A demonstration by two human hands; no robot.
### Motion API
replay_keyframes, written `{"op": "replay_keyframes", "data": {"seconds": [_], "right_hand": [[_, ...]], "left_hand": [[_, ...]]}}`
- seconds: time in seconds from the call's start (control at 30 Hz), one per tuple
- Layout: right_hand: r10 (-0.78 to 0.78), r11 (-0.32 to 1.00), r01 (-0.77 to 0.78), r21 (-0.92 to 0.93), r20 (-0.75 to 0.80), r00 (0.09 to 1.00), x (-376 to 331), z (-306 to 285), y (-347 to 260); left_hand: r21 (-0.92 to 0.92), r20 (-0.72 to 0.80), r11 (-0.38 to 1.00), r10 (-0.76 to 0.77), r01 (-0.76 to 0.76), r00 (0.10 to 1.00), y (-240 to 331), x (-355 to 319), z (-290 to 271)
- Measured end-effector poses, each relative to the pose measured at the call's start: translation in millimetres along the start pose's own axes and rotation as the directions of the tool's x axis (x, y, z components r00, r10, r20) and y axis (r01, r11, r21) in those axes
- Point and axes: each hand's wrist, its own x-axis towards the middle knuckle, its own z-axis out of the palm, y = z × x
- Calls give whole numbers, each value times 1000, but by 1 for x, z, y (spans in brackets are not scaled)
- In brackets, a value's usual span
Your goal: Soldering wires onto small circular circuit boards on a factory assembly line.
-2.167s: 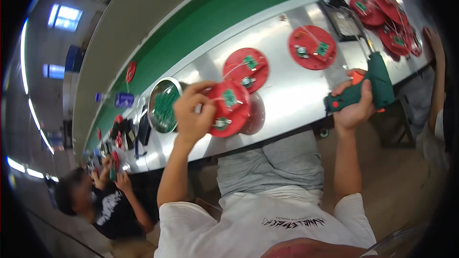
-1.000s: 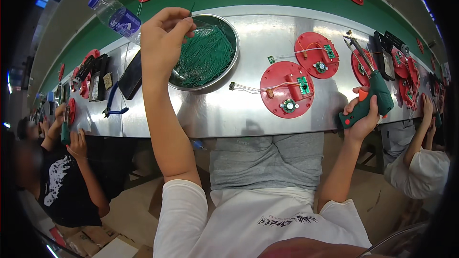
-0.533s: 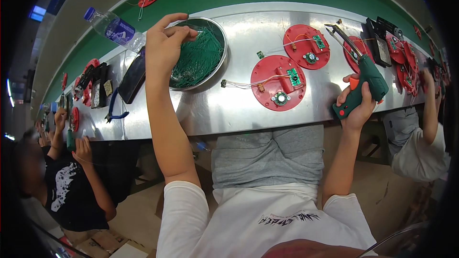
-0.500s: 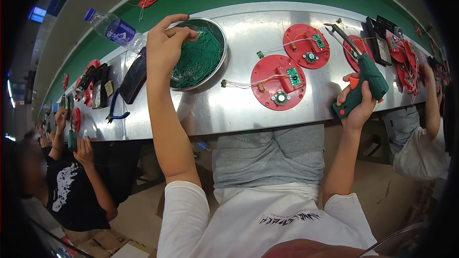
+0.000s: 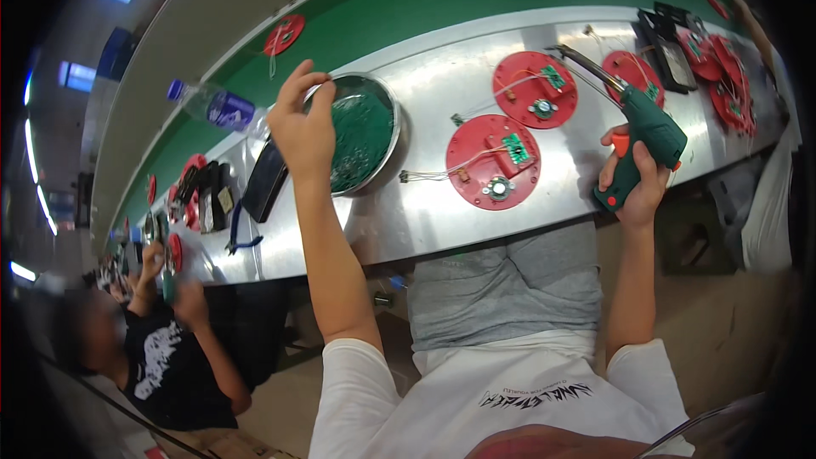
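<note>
My right hand (image 5: 639, 178) is wrapped round the grip of a green soldering gun (image 5: 653, 138) with an orange trigger. Its metal tip points up and left, over the edge of the farther red disc (image 5: 534, 89). A nearer red disc (image 5: 476, 149) lies left of the gun, bearing a small green circuit board, a round part and thin wires. My left hand (image 5: 304, 132) is raised at the left rim of a metal bowl (image 5: 396, 132) full of thin green wires (image 5: 361, 140). Its thumb and fingertips come together; anything between them is too small to make out.
Left of the bowl are a plastic bottle (image 5: 223, 108), a dark phone (image 5: 267, 180) and blue-handled pliers (image 5: 244, 244). More red discs (image 5: 727, 76) and a black holder (image 5: 667, 55) are at the right. A person in a black shirt (image 5: 174, 365) works at the left.
The whole view has shifted and tilted. My left hand has lifted its fingers a little beside the bowl. My right hand still grips the soldering gun among the same discs.
</note>
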Motion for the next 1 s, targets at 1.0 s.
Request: {"op": "replay_keyframes", "data": {"seconds": [1.0], "right_hand": [[107,693,322,-646,533,839,-27,-17,-55]], "left_hand": [[309,249,851,360,-426,899,56,-157,102]]}}
